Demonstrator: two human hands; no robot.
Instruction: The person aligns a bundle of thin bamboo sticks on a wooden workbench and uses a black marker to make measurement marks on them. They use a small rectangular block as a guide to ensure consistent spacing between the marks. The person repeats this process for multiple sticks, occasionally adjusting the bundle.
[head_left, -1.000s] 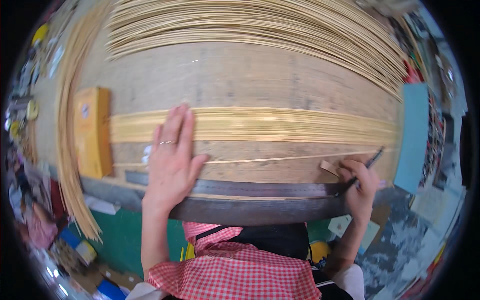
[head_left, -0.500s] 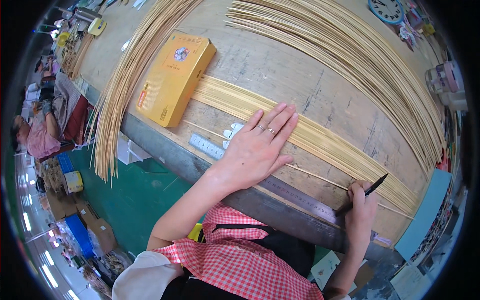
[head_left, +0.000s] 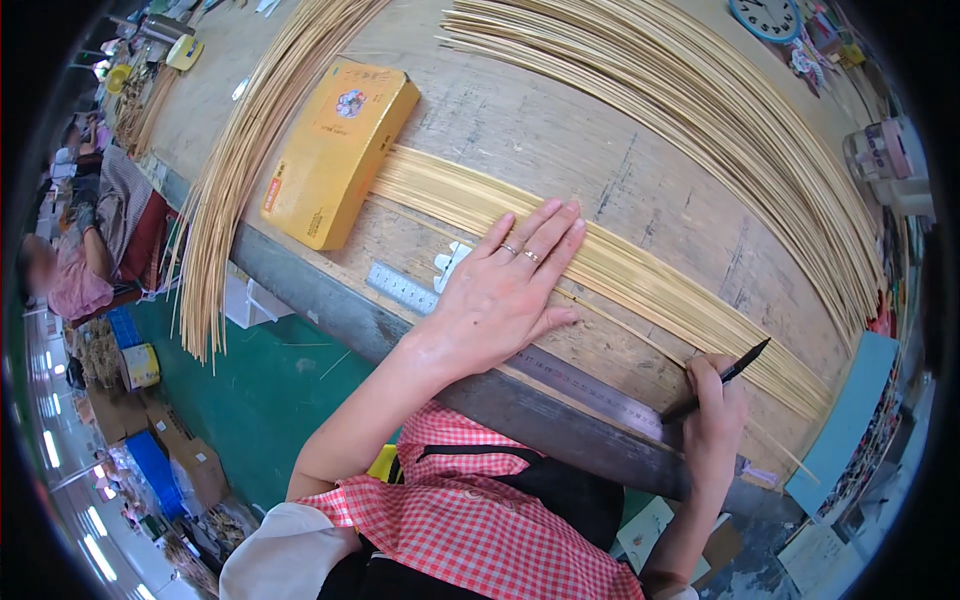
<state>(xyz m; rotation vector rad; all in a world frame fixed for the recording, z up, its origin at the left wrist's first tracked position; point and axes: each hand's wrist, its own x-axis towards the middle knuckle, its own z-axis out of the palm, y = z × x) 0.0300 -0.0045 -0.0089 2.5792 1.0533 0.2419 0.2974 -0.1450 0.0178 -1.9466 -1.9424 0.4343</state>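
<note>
My left hand (head_left: 508, 285), wearing two rings, lies flat with fingers spread across a row of thin pale bamboo-like strips (head_left: 660, 290) on the table. My right hand (head_left: 712, 420) grips a black pen (head_left: 746, 358), which slants up and away from its fingers. A single loose strip (head_left: 625, 330) runs along the near side of the row and passes by the right hand, whose fingers seem to touch it. Between that strip and the table's edge lies a metal ruler (head_left: 402, 288), partly covered by my left hand and wrist. A yellow box (head_left: 335, 150) rests over the row's left end.
Bundles of long thin sticks lie at the left (head_left: 240, 190) and far right (head_left: 690, 120). A teal board (head_left: 848, 420) stands at the right end of the table (head_left: 560, 140). Beyond are a blue-rimmed clock (head_left: 766, 16) and jars (head_left: 885, 165). Another person (head_left: 75, 270) sits at far left.
The loose strip has swung: its right end is nearer to me, its left part closer to the row. My right hand has shifted slightly with the pen. The left hand stays on the row.
</note>
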